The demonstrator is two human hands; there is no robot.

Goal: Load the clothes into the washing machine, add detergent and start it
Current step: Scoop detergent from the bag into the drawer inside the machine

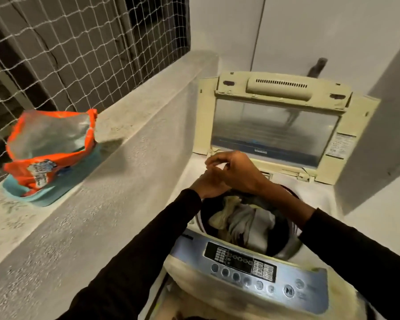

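Head view, top-loader washing machine [247,267] with lid [275,125] up. Clothes [242,224] sit in the drum, a pale mixed pile just behind the control panel [245,265]. Both hands meet above the drum's far rim, near the lid hinge. Right hand [233,172] lies over the left hand [208,183], fingers bent; looks like rubbing or dusting off, nothing visibly held. Grip state of the left: cannot tell, mostly covered. Right: fingers curled loosely, nothing seen in them.

Detergent pouch [49,151], orange, torn open at the top, stands on a teal tub [39,195] on the concrete ledge [134,125], well left of the machine, against the netting [56,42].

Step in hand, my read: loading done, detergent stage around now. To do it well: keep any powder falling inside the drum, not onto the rim; spread it over the pile; keep sleeves out of the tub; then drop the lid fully before touching the panel, since the play/pause button [289,291] sits at the panel's right end.

Writing: pouch label blurred, unreadable. Panel legends and lid sticker [339,146] too small to read. No brand legible.
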